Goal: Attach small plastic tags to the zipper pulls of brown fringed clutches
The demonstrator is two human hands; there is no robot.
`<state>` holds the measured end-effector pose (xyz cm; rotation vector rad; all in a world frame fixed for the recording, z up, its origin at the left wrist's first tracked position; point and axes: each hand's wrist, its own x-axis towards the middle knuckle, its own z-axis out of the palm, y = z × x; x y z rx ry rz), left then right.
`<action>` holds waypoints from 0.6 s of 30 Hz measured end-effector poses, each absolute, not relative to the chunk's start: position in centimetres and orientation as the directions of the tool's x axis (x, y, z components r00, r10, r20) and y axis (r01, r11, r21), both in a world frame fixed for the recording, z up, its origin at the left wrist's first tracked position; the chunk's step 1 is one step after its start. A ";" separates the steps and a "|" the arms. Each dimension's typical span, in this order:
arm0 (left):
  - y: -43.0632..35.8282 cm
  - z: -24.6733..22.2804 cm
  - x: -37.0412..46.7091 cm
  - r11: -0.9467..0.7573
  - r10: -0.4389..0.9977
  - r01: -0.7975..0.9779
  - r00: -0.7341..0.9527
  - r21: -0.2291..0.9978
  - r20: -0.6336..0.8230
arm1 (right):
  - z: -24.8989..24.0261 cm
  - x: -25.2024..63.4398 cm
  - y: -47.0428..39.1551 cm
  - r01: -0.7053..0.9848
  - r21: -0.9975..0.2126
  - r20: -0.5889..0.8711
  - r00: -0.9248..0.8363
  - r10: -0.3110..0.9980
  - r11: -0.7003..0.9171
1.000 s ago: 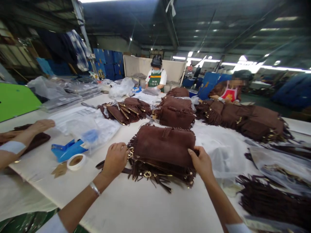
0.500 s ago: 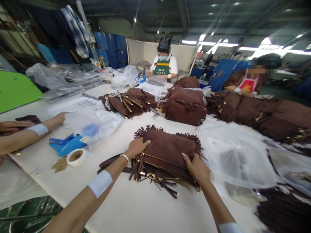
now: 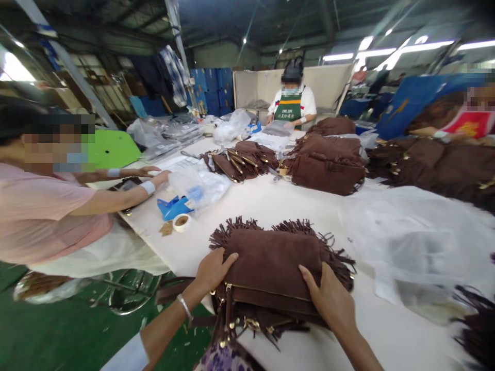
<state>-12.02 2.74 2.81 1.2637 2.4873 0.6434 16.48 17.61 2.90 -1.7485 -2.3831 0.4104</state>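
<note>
A brown fringed bag (image 3: 274, 257) lies flap up at the near edge of the white table, its gold zipper and tassels toward me. My left hand (image 3: 214, 268) grips its left side, thumb on top and fingers underneath or behind. On the right side, my right hand (image 3: 332, 293) holds the bag in the same way, thumb on the flap. A brown strap (image 3: 176, 291) sticks out to the left, beyond the table edge. Fringe stands up along the bag's far edge and right side.
Brown bags (image 3: 328, 162) are piled farther back. Clear plastic (image 3: 421, 242) covers the right side. A blue tape dispenser (image 3: 175, 207) and a white tape roll (image 3: 181, 222) lie left. A person in pink (image 3: 50, 206) reaches in from the left; two others work beyond.
My hands and the bag have come closer to me and the table's near edge. The view has swung left, bringing the person in pink into sight.
</note>
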 end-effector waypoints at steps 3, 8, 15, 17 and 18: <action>0.7 3.3 -12.0 0.497 0.778 0.647 -0.627 0.578 0.033 | 2.8 16.0 18.3 0.898 -0.313 0.005 -0.325 0.946 0.310; -3.5 4.7 -9.9 0.365 0.779 0.645 -0.607 0.671 0.160 | 4.8 15.8 17.7 0.878 -0.247 0.151 -0.383 0.911 0.410; -4.3 1.6 -6.8 0.317 0.861 0.756 -0.483 0.573 0.162 | 4.8 15.7 11.5 0.642 -0.161 0.263 -0.705 0.659 0.750; -2.9 0.3 -8.1 0.253 0.862 0.823 -0.430 0.508 0.267 | 4.3 14.9 11.2 0.665 -0.186 0.258 -0.677 0.689 0.723; -2.0 -0.4 -9.2 0.187 0.876 0.865 -0.362 0.466 0.319 | 4.1 14.4 11.6 0.674 -0.202 0.263 -0.661 0.702 0.710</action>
